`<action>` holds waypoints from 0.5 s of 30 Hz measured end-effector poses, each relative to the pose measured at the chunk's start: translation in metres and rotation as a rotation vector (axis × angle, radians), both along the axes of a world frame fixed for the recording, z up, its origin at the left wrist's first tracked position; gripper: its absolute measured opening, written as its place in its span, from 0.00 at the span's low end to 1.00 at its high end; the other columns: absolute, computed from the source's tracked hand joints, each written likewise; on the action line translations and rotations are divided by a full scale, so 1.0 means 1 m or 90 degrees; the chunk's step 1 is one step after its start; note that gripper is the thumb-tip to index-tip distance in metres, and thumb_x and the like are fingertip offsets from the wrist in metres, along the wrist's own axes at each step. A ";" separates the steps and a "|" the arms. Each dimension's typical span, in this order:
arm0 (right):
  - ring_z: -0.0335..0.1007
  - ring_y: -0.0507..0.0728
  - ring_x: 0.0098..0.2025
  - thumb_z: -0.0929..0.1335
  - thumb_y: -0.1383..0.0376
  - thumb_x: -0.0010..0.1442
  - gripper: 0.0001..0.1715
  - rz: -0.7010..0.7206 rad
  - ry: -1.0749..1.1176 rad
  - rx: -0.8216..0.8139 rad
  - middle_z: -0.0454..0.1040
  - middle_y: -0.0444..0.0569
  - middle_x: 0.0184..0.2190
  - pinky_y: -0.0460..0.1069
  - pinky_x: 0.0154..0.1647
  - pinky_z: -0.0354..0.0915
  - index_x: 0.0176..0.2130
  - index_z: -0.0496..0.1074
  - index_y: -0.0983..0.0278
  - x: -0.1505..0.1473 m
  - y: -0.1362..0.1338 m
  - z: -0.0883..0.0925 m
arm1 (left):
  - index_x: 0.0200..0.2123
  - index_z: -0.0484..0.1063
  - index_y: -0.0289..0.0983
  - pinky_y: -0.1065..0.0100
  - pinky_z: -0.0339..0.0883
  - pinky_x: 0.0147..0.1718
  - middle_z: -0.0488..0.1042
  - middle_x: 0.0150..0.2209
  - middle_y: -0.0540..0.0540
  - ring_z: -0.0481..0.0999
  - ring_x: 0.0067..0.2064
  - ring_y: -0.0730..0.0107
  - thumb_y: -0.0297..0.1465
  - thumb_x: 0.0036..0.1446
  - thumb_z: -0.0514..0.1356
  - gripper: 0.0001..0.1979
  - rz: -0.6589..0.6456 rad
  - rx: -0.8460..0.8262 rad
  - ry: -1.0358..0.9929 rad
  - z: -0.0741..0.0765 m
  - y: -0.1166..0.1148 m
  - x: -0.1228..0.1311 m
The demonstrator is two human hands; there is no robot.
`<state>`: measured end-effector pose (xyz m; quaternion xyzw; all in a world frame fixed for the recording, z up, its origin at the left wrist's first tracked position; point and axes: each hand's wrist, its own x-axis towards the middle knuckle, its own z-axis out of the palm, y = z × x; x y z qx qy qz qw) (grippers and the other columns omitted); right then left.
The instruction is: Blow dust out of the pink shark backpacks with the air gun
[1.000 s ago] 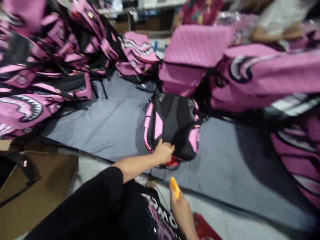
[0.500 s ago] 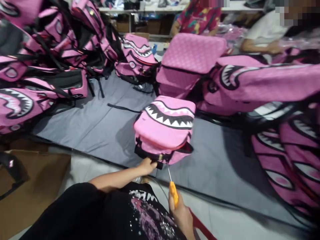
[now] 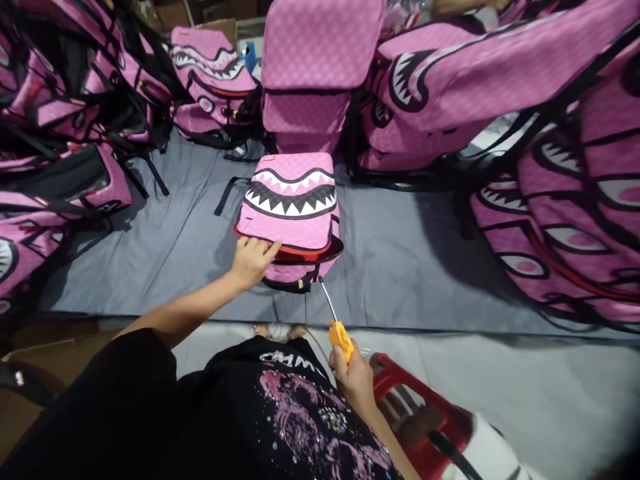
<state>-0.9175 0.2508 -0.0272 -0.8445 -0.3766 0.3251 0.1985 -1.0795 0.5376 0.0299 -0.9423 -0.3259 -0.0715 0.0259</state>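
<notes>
A pink backpack [image 3: 293, 207] with a shark-teeth print lies face up on the grey table cover [image 3: 400, 267], its red-lined pocket flap partly open at the near end. My left hand [image 3: 251, 260] rests on the near left corner of the flap, fingers on the pink fabric. My right hand [image 3: 350, 373] grips a yellow-handled tool [image 3: 336, 320] whose thin metal shaft points up at the backpack's near edge.
Piles of the same pink backpacks [image 3: 75, 120] crowd the left side, the back [image 3: 320, 67] and the right [image 3: 560, 200]. A red stool [image 3: 415, 413] stands by my right side on the pale floor. Brown cardboard [image 3: 35, 360] lies at the lower left.
The backpack was turned from its black back to its printed front and laid flat. My left hand moved from the bottom edge onto the flap. The view tilted down and nearer.
</notes>
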 end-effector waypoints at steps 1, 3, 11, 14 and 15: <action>0.73 0.60 0.26 0.52 0.43 0.63 0.34 -0.007 0.026 0.038 0.74 0.49 0.22 0.50 0.31 0.61 0.42 0.69 0.64 -0.001 0.008 0.001 | 0.58 0.70 0.44 0.51 0.57 0.49 0.75 0.39 0.40 0.72 0.43 0.57 0.34 0.66 0.54 0.19 0.002 0.007 0.001 0.000 0.005 -0.002; 0.71 0.58 0.25 0.53 0.43 0.63 0.32 -0.021 0.070 0.096 0.73 0.48 0.21 0.50 0.31 0.61 0.41 0.68 0.64 -0.003 0.024 0.003 | 0.59 0.69 0.46 0.47 0.53 0.56 0.74 0.50 0.38 0.70 0.52 0.53 0.33 0.63 0.58 0.21 -0.015 0.017 0.006 -0.004 0.014 -0.003; 0.70 0.57 0.25 0.50 0.44 0.66 0.34 -0.021 0.134 0.126 0.71 0.47 0.21 0.49 0.31 0.60 0.45 0.67 0.66 0.006 0.045 0.006 | 0.51 0.74 0.37 0.63 0.67 0.42 0.81 0.37 0.41 0.79 0.40 0.59 0.35 0.66 0.53 0.16 0.103 -0.090 0.006 0.007 0.067 0.052; 0.72 0.58 0.29 0.48 0.46 0.68 0.36 0.013 0.073 0.070 0.74 0.51 0.25 0.50 0.34 0.61 0.48 0.67 0.67 0.019 0.059 0.026 | 0.46 0.76 0.39 0.68 0.64 0.33 0.80 0.35 0.43 0.79 0.36 0.62 0.31 0.62 0.55 0.13 -0.015 -0.030 -0.052 0.049 0.066 0.075; 0.73 0.59 0.30 0.49 0.46 0.69 0.35 0.032 0.036 0.020 0.75 0.52 0.26 0.50 0.34 0.61 0.49 0.67 0.67 0.025 0.070 0.035 | 0.45 0.76 0.39 0.69 0.63 0.32 0.80 0.34 0.44 0.79 0.36 0.63 0.29 0.60 0.55 0.12 -0.067 -0.019 -0.059 0.063 0.060 0.079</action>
